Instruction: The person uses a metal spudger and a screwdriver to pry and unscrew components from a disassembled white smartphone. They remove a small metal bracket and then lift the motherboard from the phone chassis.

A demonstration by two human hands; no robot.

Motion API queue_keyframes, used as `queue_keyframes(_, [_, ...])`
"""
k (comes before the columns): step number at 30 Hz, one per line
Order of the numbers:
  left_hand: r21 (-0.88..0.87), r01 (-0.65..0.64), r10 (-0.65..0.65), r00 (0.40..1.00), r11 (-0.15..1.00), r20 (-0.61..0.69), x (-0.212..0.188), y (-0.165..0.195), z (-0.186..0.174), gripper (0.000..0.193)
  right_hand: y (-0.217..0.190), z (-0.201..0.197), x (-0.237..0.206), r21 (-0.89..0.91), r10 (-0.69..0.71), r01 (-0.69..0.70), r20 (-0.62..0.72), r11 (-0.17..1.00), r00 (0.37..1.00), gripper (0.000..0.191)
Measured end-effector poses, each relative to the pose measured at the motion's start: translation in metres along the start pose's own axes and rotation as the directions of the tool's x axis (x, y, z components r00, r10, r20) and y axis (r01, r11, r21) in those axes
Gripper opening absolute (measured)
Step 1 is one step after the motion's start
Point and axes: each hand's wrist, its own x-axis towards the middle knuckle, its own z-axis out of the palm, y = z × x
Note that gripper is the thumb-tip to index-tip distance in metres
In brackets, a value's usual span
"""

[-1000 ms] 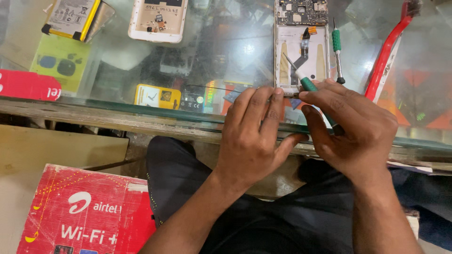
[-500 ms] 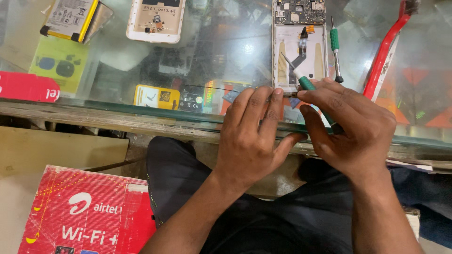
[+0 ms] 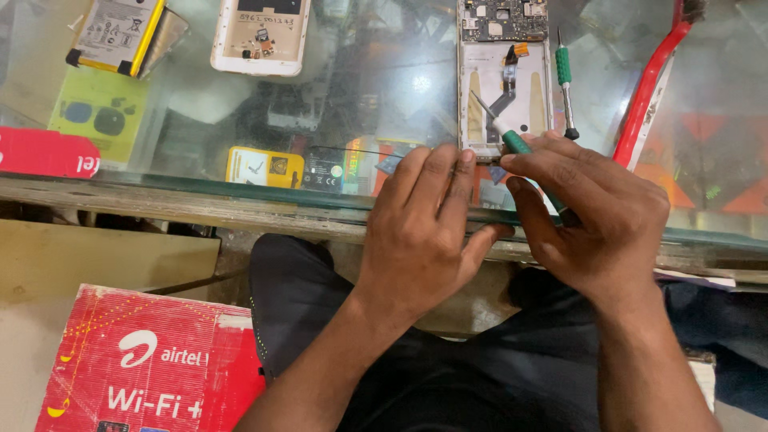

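The glass counter (image 3: 240, 128) fills the upper half of my view, its front edge running across the middle. At seven o'clock, below it, sits a red cardboard box (image 3: 144, 368). At twelve o'clock lies the opened phone (image 3: 504, 76), back off, circuit board showing. My left hand (image 3: 424, 232) lies flat at the counter edge, fingers pressed down on something I cannot make out. My right hand (image 3: 592, 216), at three o'clock, is closed round a green-handled screwdriver (image 3: 512, 140), its tip resting on the phone's lower end. A red brush (image 3: 648, 88) lies at two o'clock, a second green screwdriver (image 3: 565, 88) just beside the phone, a battery (image 3: 112, 36) at ten.
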Motion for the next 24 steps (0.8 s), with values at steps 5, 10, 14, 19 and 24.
queue_keyframes(5, [-0.016,0.004,-0.004,1.0,1.0,-0.014,-0.002,-0.002,-0.002,0.078,0.001,-0.001,-0.001,-0.044,-0.02,0.02,-0.005,0.999,1.0,0.026])
queue_keyframes(10, [-0.054,0.026,-0.027,0.999,0.998,-0.024,-0.001,0.001,-0.004,0.078,0.0,-0.002,-0.001,-0.039,-0.005,0.004,-0.007,0.999,1.0,0.026])
queue_keyframes(14, [-0.092,0.043,-0.046,0.998,0.995,-0.035,0.0,0.002,-0.007,0.08,-0.001,-0.003,-0.001,-0.039,-0.007,0.006,-0.011,0.999,1.0,0.026])
queue_keyframes(19, [-0.298,0.143,-0.179,0.979,0.944,-0.096,-0.008,0.0,-0.015,0.073,-0.001,-0.001,-0.001,-0.037,-0.008,0.007,-0.011,0.999,1.0,0.026])
queue_keyframes(24, [0.016,0.169,-0.16,0.957,0.986,-0.242,-0.004,-0.024,-0.041,0.057,-0.001,0.0,0.0,-0.041,-0.013,0.013,-0.012,0.999,1.0,0.026])
